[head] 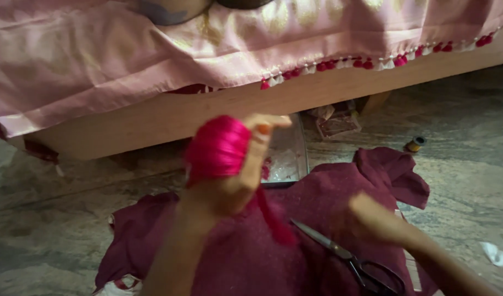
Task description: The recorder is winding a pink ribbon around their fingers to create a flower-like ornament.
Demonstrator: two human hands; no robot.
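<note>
Pink thread bundle (217, 147) wound around raised left hand (235, 164), fingers clamped on it above maroon cloth (251, 246); mid-winding by the look, right hand (372, 219) blurred, grip unclear, near scissors (350, 257); next likely needs strand tension.

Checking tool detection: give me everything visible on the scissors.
The scissors lie flat on the maroon cloth spread on the stone floor. The blades look like bare grey metal, closed or nearly so, and point up-left; the dark looped handles sit toward the lower right. The right hand, blurred, hovers just above the blades; whether it touches them cannot be told. The left hand is apart from them.
</note>
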